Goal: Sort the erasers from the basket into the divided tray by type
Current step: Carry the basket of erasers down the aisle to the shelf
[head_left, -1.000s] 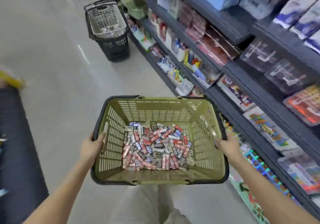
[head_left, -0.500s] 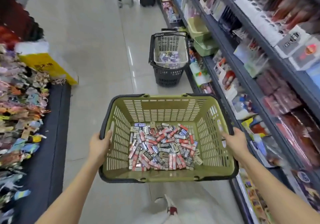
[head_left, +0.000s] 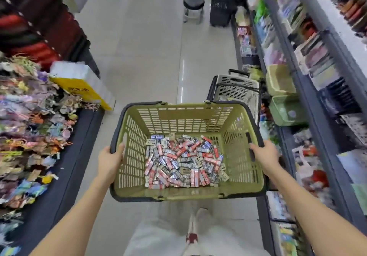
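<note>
Basket (head_left: 186,195) of olive plastic with a dark rim, carried level at waist height down a shop aisle. The left hand (head_left: 110,160) grips the left rim and the right hand (head_left: 265,154) the right rim, each thumb hooked over the edge onto the slotted wall. The other fingers curl round the outside, mostly hidden. Erasers (head_left: 182,160) in red, blue and grey sleeves lie heaped on the basket floor, crowded toward the near side.

The pale tiled floor (head_left: 149,57) runs open ahead, hemmed on the left by a low dark counter (head_left: 65,176) piled with trinkets and a yellow bag (head_left: 83,91). Tall grey shelving (head_left: 309,101) lines the right. A grey basket (head_left: 236,89) stands on the floor just past the carried basket's far right corner, close against the shelves. Farther on, a black stool (head_left: 193,5) and a stack of black baskets (head_left: 223,3) narrow the passage.

Against half a second ago, the grip is unchanged — both hands stay on the rims. The grey basket, then well ahead, now sits almost at the far rim. The stool has also drawn nearer.
</note>
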Demonstrator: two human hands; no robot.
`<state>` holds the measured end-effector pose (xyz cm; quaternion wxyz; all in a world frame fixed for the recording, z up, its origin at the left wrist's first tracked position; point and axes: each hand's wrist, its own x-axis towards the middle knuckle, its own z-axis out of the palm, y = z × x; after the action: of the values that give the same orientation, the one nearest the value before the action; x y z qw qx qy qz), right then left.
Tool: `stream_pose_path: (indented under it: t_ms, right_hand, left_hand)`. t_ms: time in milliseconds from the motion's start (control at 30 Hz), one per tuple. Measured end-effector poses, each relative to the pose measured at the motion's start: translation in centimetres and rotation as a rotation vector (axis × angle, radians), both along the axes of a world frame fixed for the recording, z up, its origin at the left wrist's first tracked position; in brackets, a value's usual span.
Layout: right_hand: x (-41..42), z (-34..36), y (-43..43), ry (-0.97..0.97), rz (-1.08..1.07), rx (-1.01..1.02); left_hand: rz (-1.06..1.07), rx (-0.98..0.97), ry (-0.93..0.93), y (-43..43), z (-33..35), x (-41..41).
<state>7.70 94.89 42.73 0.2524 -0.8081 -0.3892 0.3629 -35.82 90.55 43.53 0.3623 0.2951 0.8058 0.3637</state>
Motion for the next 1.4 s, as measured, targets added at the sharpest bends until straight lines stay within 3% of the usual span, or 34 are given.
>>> stream_pose_path:
  t_ms: [167,533,1033,1400]
  right_hand:
    - [-3.5,-2.3,14.4,-0.004,0.001,0.014]
    - [-10.7,-1.7,41.1,0.063,-0.231,0.002]
    - [-6.5,-1.3,83.3,0.001,-0.249,-0.068]
    - [-5.4,-1.6,112.5,-0.049,-0.282,-0.068]
  left_hand:
    - [-0.024,-0.006,-0.013,14.4,-1.3,-4.0]
    - [-0.251,0.001,0.054,49.3,0.3,-11.3]
    - [-0.222,-0.065,0.041,92.2,-0.7,-7.1]
    - [-0.328,-0.042,0.052,124.5,-1.6,-5.4]
